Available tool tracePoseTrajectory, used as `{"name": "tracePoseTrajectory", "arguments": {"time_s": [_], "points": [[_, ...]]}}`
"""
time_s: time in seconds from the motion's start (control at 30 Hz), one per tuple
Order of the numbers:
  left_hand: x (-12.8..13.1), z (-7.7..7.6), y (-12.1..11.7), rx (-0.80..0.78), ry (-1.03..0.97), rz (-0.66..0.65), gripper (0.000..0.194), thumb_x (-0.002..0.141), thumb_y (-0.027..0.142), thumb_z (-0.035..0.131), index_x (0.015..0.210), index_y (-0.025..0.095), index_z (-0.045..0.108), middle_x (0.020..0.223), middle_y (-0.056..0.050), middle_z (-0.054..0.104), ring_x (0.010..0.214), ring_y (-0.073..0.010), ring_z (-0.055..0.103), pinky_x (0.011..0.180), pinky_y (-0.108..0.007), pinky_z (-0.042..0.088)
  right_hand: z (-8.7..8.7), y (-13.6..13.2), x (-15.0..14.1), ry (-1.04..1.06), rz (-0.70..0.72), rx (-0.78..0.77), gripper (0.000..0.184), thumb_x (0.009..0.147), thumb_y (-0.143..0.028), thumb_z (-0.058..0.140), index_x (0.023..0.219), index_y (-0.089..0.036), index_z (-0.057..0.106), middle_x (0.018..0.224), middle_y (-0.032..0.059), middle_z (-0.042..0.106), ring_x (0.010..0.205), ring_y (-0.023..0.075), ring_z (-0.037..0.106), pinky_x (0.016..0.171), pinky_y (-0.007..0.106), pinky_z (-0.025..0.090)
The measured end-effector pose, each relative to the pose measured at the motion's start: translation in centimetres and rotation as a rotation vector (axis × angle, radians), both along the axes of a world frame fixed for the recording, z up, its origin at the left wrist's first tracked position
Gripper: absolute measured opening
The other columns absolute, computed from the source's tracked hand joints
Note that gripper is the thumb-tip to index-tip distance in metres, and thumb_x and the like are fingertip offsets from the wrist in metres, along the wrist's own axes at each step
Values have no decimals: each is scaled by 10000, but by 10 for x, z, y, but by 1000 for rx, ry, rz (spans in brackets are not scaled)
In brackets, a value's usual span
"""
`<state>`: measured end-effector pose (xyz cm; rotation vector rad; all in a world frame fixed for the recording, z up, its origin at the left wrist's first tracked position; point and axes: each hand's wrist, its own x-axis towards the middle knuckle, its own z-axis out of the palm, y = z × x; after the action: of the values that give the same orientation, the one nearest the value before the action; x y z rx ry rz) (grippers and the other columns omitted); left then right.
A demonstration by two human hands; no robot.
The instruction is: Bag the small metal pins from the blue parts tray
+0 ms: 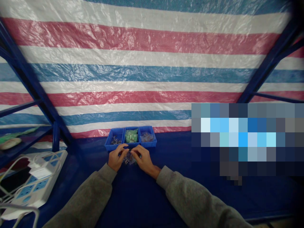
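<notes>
No text, label, brand, number or sign can be read anywhere in view. The striped tarp (152, 63), the three blue bins (130, 139), the white power strip (35, 183) and the blue bench (190, 196) show no legible marks, and one area on the right is blurred into blocks.

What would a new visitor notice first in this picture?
First, the striped tarp in red, white and blue, filling the whole back. Below it, three blue bins stand in a row on the dark blue table. Just in front of them, the left hand and right hand meet over a small clear bag.
</notes>
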<state>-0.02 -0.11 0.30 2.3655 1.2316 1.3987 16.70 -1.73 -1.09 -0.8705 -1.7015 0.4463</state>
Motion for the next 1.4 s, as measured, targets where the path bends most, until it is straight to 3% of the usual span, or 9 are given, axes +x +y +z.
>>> {"name": "tracePoseTrajectory", "arguments": {"time_s": [0.23, 0.43, 0.57, 0.7, 0.83, 0.97, 1.1, 1.27, 1.4], "points": [[-1, 1, 1, 189, 25, -15, 197, 862, 260, 494, 877, 190, 677, 853, -39, 707, 807, -161, 655, 780, -283, 510, 1, 2, 0, 78, -63, -32, 228, 898, -283, 438, 845, -181, 635, 754, 31, 599, 692, 141, 546, 647, 248, 413], [-30, 5, 23, 385, 79, 236, 186, 832, 214, 535, 954, 197, 674, 947, -63, 701, 894, -204, 620, 835, -353, 438, 1, 2, 0, 89, -67, -29, 233, 906, -256, 417, 904, -183, 638, 812, 41, 620, 753, 153, 563, 702, 257, 420], [-44, 7, 36, 398, 144, 408, 167, 813, 244, 556, 923, 218, 678, 874, -61, 711, 862, -232, 600, 807, -379, 370, 0, 3, 0, 73, -71, -28, 229, 904, -247, 419, 891, -177, 637, 790, 38, 612, 733, 146, 557, 690, 251, 416], [-44, 6, 37, 374, 208, 445, 162, 825, 250, 532, 899, 218, 672, 835, -55, 712, 861, -238, 580, 840, -402, 316, -1, 4, 0, 51, -72, -23, 219, 899, -244, 427, 877, -173, 633, 779, 36, 606, 724, 142, 551, 679, 247, 412], [-36, 5, 34, 248, 314, 469, 205, 851, 273, 491, 968, 226, 652, 970, -57, 691, 989, -247, 538, 897, -429, 285, -3, 6, 0, 29, -87, -19, 216, 897, -240, 427, 856, -171, 627, 781, 33, 602, 730, 141, 549, 679, 244, 408], [-30, 7, 31, 208, 371, 401, 241, 860, 299, 470, 1023, 215, 627, 1065, -71, 649, 1067, -249, 503, 925, -434, 294, -7, 8, -1, -8, -130, -21, 193, 886, -224, 441, 847, -177, 623, 768, 28, 589, 718, 141, 539, 674, 243, 403], [-27, 13, 25, 189, 418, 209, 228, 877, 308, 438, 895, 183, 627, 924, -72, 644, 929, -203, 553, 835, -337, 381, -9, 9, -1, -39, -174, -24, 170, 871, -204, 457, 834, -185, 622, 778, 25, 585, 722, 142, 538, 670, 242, 399], [-31, 23, 20, -61, 668, -64, 287, 849, 430, 465, 761, 185, 585, 714, -3, 591, 659, -126, 550, 629, -230, 391, -9, 9, -1, -33, -193, -28, 168, 868, -200, 458, 826, -186, 621, 778, 23, 586, 729, 142, 543, 677, 242, 400], [-37, 27, 22, -231, 765, -102, 360, 711, 543, 593, 810, 197, 587, 766, 6, 601, 696, -137, 561, 610, -219, 381, -9, 10, -1, -29, -193, -29, 173, 866, -205, 458, 826, -185, 624, 772, 24, 585, 715, 140, 541, 666, 241, 401]]}}
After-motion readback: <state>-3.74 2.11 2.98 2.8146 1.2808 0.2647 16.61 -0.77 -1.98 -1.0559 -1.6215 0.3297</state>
